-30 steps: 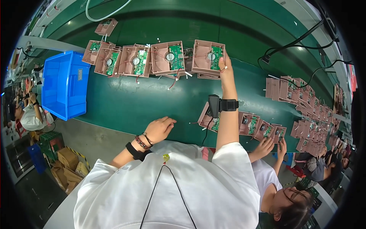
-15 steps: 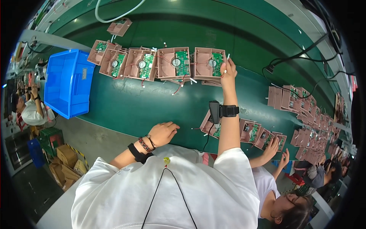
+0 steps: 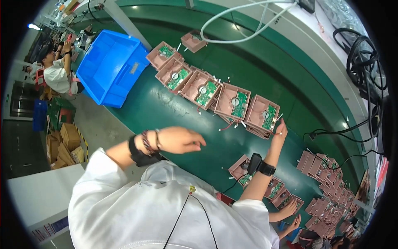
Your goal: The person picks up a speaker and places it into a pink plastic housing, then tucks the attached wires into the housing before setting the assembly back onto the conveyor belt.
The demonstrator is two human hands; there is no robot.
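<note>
Several open pink plastic housings stand in a slanting row on the green bench, each with a green circuit board and a round silver part inside. My right hand lies along the outer side of the rightmost housing, fingers stretched out, beside a small white connector. That housing sits on top of another one, partly visible beneath it. My left hand hovers over the bench near its front edge, holding nothing, fingers loosely extended and a little blurred. A black device is strapped to my right wrist.
A blue bin stands at the left end of the bench. Another person's hands work on housings at lower right. Many more housings are heaped at the right. White and black cables hang along the far side.
The view has turned, so the row now slants down to the right. The gap beside the rightmost housing has narrowed, with my right hand still at its side. My left hand has lifted from the bench edge.
</note>
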